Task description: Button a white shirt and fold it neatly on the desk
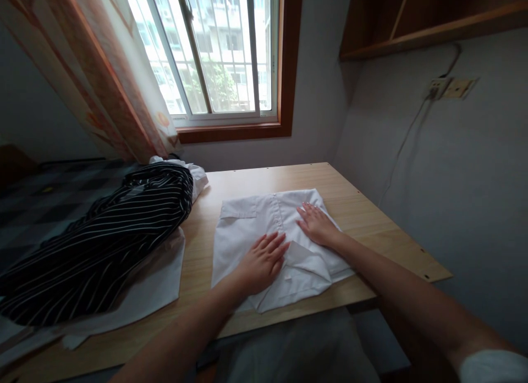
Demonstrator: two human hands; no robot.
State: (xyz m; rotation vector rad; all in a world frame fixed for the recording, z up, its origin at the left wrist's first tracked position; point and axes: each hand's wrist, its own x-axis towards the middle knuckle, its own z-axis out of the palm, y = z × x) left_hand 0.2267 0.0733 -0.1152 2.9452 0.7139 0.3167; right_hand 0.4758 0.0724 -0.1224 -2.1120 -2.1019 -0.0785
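Note:
A folded white shirt (247, 223) lies on the wooden table (371, 218) in front of me, its collar toward me and its chest pocket at the far left. My left hand (262, 262) rests flat on the shirt near the collar, fingers stretched out. My right hand (317, 225) lies flat on the shirt's right half, fingers spread. Neither hand grips anything.
A heap of black clothing with white stripes (103, 240) lies on white cloth (152, 289) at the table's left. A window (218, 53) with a patterned curtain (111, 70) is behind the table. A wooden shelf (433, 20) and wall socket (449, 89) are on the right wall.

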